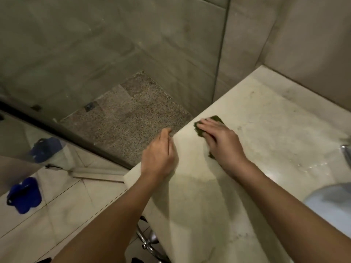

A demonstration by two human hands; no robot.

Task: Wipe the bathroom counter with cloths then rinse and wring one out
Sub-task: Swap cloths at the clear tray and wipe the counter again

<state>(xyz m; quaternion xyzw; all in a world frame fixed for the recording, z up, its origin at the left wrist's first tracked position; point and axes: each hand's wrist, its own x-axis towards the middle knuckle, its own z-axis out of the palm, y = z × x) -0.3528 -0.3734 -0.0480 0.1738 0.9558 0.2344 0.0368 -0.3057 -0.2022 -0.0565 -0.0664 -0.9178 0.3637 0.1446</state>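
The sink basin (330, 204) at near right is too blurred to show its contents; the left hand (159, 154) curls at the counter (269, 126) edge, grip unclear, while the right hand (218, 141) presses straight fingers on the green cloth (217, 119), mid-wipe, probably heading next for the smudged far corner.

1. Place: a bathroom.
2. Pale stone counter (256, 141) with a white basin (334, 209) set into it; a chrome tap (346, 152) shows at the right edge.
3. Shower stall behind a glass panel (57, 73), with a speckled stone floor (129, 118) and a floor drain (88, 106).
4. Large grey wall tiles (313, 44) and pale floor tiles (66, 215).
5. Blue slipper (24, 196) on the floor tiles.
6. Chrome pipework (150, 242) beneath the counter.
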